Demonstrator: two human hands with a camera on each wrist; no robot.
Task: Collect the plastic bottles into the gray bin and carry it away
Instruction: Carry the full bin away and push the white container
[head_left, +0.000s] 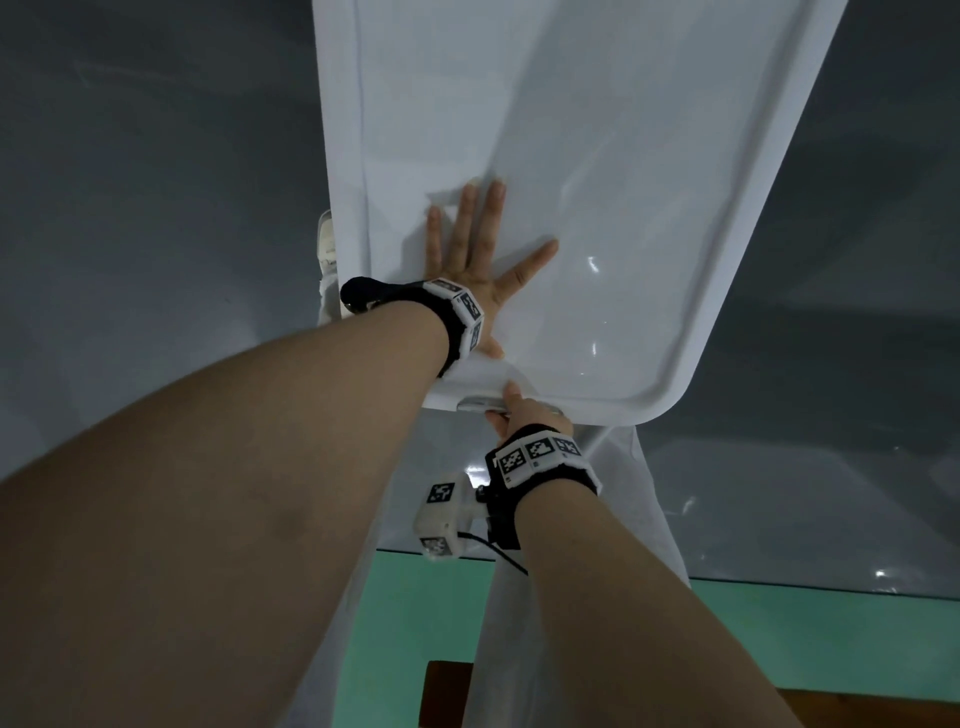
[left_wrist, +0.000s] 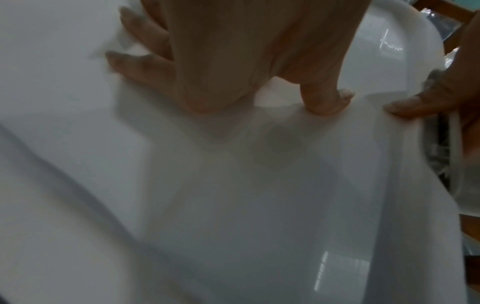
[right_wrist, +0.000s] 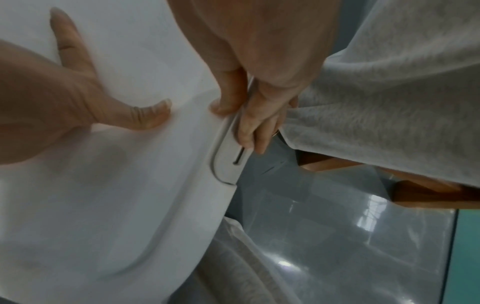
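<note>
A pale grey bin with its smooth lid (head_left: 623, 182) fills the upper middle of the head view. My left hand (head_left: 478, 249) lies flat on the lid, fingers straight and spread; the left wrist view shows that hand (left_wrist: 233, 61) pressing the lid (left_wrist: 233, 205). At the bin's near edge my right hand (head_left: 519, 410) grips the handle clip (head_left: 483, 405). The right wrist view has the right hand (right_wrist: 249, 115) with thumb on the lid and fingers curled round the clip (right_wrist: 228, 158). No bottles are in sight; the lid hides the bin's inside.
A glossy dark grey floor (head_left: 130, 208) surrounds the bin. A green strip (head_left: 779, 639) and a brown wooden piece (head_left: 447, 691) lie below. My light trousers (right_wrist: 389, 82) hang close to the right hand, and a light shoe (head_left: 326, 239) shows beside the bin's left edge.
</note>
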